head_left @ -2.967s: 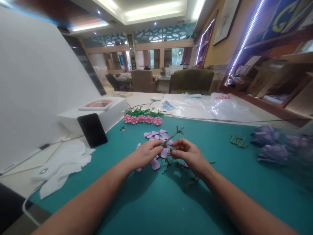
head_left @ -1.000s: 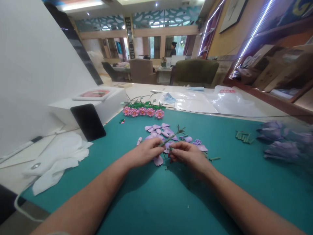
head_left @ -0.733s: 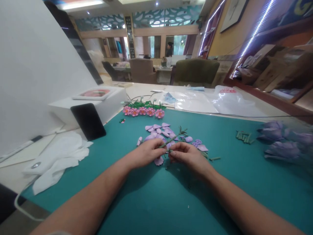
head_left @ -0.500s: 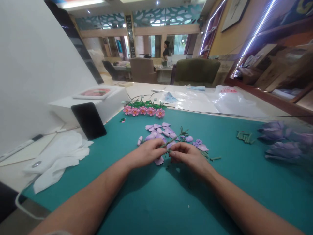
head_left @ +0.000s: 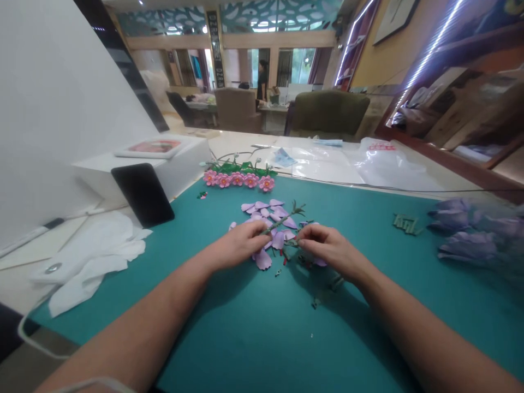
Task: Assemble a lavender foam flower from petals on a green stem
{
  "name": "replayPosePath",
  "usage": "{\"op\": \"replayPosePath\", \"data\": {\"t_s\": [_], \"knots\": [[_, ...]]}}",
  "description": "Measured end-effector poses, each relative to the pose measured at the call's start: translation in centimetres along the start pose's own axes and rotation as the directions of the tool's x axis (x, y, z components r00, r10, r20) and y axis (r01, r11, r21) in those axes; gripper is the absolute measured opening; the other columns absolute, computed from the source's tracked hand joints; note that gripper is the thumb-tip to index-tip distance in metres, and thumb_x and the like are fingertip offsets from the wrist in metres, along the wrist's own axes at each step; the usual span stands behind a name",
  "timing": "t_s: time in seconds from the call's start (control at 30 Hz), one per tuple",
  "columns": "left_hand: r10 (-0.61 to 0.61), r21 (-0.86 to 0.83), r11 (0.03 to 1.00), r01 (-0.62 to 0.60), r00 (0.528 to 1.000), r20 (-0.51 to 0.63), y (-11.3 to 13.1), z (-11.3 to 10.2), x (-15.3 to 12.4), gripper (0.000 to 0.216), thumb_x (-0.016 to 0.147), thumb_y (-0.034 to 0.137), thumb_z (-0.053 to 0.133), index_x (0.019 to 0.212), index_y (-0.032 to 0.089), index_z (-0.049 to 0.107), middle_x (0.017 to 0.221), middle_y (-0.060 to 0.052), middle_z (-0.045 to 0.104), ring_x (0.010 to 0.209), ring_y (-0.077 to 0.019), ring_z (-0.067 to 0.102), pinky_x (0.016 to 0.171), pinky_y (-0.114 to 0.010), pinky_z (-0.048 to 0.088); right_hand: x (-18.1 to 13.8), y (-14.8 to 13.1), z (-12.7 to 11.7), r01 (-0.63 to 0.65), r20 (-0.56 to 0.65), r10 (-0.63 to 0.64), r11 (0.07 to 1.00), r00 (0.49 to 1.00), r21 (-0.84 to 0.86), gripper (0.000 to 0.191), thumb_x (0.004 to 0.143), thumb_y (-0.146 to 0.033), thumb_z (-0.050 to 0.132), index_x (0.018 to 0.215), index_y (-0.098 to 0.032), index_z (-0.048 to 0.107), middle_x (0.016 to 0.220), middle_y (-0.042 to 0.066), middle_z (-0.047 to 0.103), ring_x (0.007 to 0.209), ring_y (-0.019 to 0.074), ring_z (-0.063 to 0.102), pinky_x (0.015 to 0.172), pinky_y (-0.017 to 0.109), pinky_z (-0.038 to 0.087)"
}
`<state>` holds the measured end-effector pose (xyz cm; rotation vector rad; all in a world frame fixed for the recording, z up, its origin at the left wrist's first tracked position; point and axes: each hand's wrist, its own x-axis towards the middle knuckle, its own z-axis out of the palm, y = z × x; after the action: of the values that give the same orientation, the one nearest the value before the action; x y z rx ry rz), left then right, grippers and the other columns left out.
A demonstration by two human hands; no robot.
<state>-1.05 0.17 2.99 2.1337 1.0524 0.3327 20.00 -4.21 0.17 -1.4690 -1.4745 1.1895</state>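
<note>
My left hand is closed in a pinch on a thin green artificial stem that slants up and to the right, ending in small prongs. My right hand is pinched just to the right of the stem's lower end, over something small I cannot make out. Beneath and behind both hands lies a scatter of loose lilac petals on the teal mat. Tiny green and red bits lie between the hands.
A row of pink flowers lies at the mat's far edge. A black phone leans on a white box. White cloth lies left. Purple flowers and green stem pieces sit right. Clear plastic bags lie behind.
My right hand has shifted slightly right, away from the left. The view has tipped down a little. A person at the back of the room has walked left.
</note>
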Motion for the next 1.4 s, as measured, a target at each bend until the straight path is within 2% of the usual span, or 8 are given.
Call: {"op": "replayPosePath", "data": {"t_s": [0.13, 0.3, 0.57, 0.73, 0.93, 1.03, 1.2, 1.4], "knots": [[-0.048, -0.039, 0.998, 0.051, 0.995, 0.084, -0.5, 0.0, 0.0, 0.02, 0.086, 0.038, 0.039, 0.074, 0.021, 0.038, 0.064, 0.004, 0.047, 0.056, -0.0124, 0.046, 0.055, -0.025, 0.037, 0.2, 0.4, -1.3, 0.0, 0.05, 0.008, 0.989, 0.999, -0.151, 0.018, 0.068, -0.036, 0.061, 0.069, -0.019, 0.058, 0.056, -0.004, 0.047, 0.052, 0.0101, 0.043, 0.049, 0.023, 0.033], [-0.12, -0.139, 0.979, 0.152, 0.97, 0.214, -0.8, 0.4, 0.0, 0.02, 0.087, 0.04, 0.037, 0.079, 0.022, 0.034, 0.071, 0.002, 0.059, 0.05, -0.0125, 0.055, 0.05, -0.025, 0.043, 0.1, 0.8, -1.9, 0.09, 0.159, -0.046, 0.955, 0.986, -0.283, 0.008, 0.071, -0.026, 0.055, 0.067, -0.02, 0.054, 0.058, -0.003, 0.05, 0.054, 0.0102, 0.043, 0.049, 0.022, 0.032], [-0.123, -0.157, 0.974, 0.164, 0.963, 0.242, -0.9, 0.8, 0.1, 0.018, 0.088, 0.037, 0.037, 0.079, 0.022, 0.035, 0.08, -0.001, 0.064, 0.054, -0.012, 0.059, 0.054, -0.026, 0.048, -0.3, 1.0, -0.8, 0.174, 0.271, -0.023, 0.817, 0.962, -0.549, 0.007, 0.071, -0.016, 0.055, 0.07, -0.02, 0.061, 0.063, -0.002, 0.057, 0.057, 0.0109, 0.047, 0.051, 0.022, 0.032], [-0.111, -0.182, 0.97, 0.16, 0.961, 0.252, -1.3, 1.0, 0.2, 0.019, 0.088, 0.039, 0.036, 0.081, 0.021, 0.038, 0.087, -0.002, 0.063, 0.056, -0.012, 0.06, 0.05, -0.025, 0.047, -0.5, 0.7, -0.3, 0.203, 0.304, -0.007, 0.76, 0.953, -0.618, 0.011, 0.073, -0.017, 0.056, 0.074, -0.022, 0.065, 0.07, -0.001, 0.064, 0.062, 0.013, 0.053, 0.053, 0.023, 0.034], [-0.144, -0.169, 0.968, 0.183, 0.965, 0.219, -1.2, 0.8, 0.3, 0.019, 0.087, 0.038, 0.036, 0.081, 0.021, 0.04, 0.087, -0.002, 0.061, 0.062, -0.0131, 0.06, 0.05, -0.024, 0.046, 0.3, 1.5, -1.0, 0.249, 0.166, -0.186, 0.701, 0.968, -0.668, 0.023, 0.081, -0.018, 0.048, 0.087, -0.023, 0.07, 0.081, 0.003, 0.068, 0.071, 0.0164, 0.059, 0.063, 0.026, 0.041], [-0.145, -0.16, 0.971, 0.176, 0.971, 0.19, -1.3, 0.7, 0.4, 0.018, 0.085, 0.038, 0.037, 0.081, 0.021, 0.041, 0.081, -0.001, 0.06, 0.062, -0.0144, 0.059, 0.05, -0.025, 0.046, 0.8, 2.6, -0.9, 0.293, 0.098, -0.331, 0.613, 0.939, -0.734, 0.033, 0.085, -0.016, 0.043, 0.102, -0.023, 0.07, 0.094, 0.007, 0.069, 0.084, 0.0206, 0.06, 0.073, 0.031, 0.044], [-0.124, -0.132, 0.981, 0.143, 0.981, 0.147, -1.7, 0.7, 0.5, 0.018, 0.085, 0.038, 0.037, 0.081, 0.022, 0.042, 0.071, 0.0, 0.057, 0.062, -0.016, 0.058, 0.05, -0.025, 0.046, 1.1, 4.1, 0.6, 0.376, 0.145, -0.461, 0.461, 0.875, -0.804, 0.043, 0.087, -0.009, 0.037, 0.12, -0.02, 0.063, 0.115, 0.012, 0.065, 0.104, 0.0265, 0.055, 0.088, 0.041, 0.043], [-0.119, -0.123, 0.983, 0.136, 0.984, 0.134, -1.6, 0.9, 0.7, 0.021, 0.085, 0.043, 0.037, 0.08, 0.022, 0.041, 0.067, 0.0, 0.055, 0.063, -0.0177, 0.058, 0.05, -0.026, 0.047, 0.7, 4.2, 2.1, 0.419, 0.227, -0.443, 0.405, 0.868, -0.812, 0.048, 0.087, -0.008, 0.035, 0.13, -0.019, 0.054, 0.131, 0.013, 0.056, 0.118, 0.0287, 0.047, 0.094, 0.047, 0.041]]}}
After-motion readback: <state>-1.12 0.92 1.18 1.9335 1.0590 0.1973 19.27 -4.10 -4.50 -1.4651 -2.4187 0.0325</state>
